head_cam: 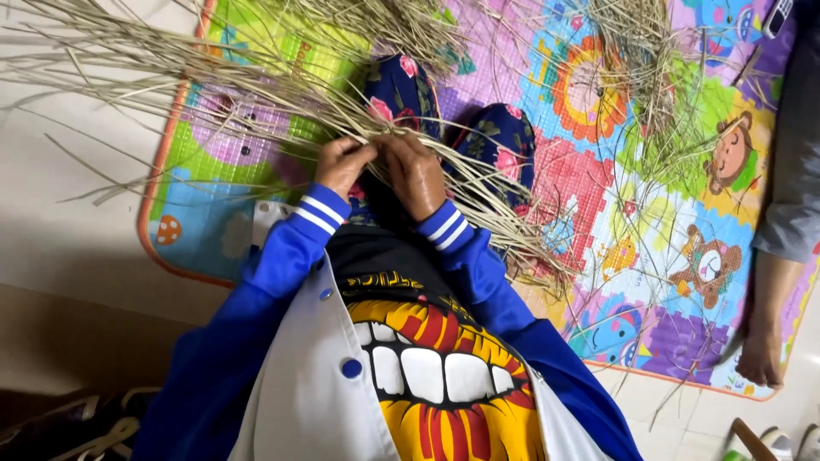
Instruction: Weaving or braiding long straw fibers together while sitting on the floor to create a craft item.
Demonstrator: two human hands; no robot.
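Head view: person seated on colourful play mat [213,171].
Left hand [344,164]: fingers pinched on dried grass strands [282,81].
Right hand [416,173]: closed on same strands, over lap.
Progress: strands mostly loose, fanned far-left and right; little bound.

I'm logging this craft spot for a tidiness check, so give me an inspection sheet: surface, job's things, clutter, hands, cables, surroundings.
Surface: colourful cartoon play mat on a pale floor.
Job's things: bundle of dry straw strands fanning out from both hands across the lap.
Clutter: loose straw pile spread over the mat.
Hands: left hand and right hand both closed on the strands, side by side.
Cables: nothing seen.
Surroundings: another person's arm rests on the mat's right edge; dark shoes at lower left.
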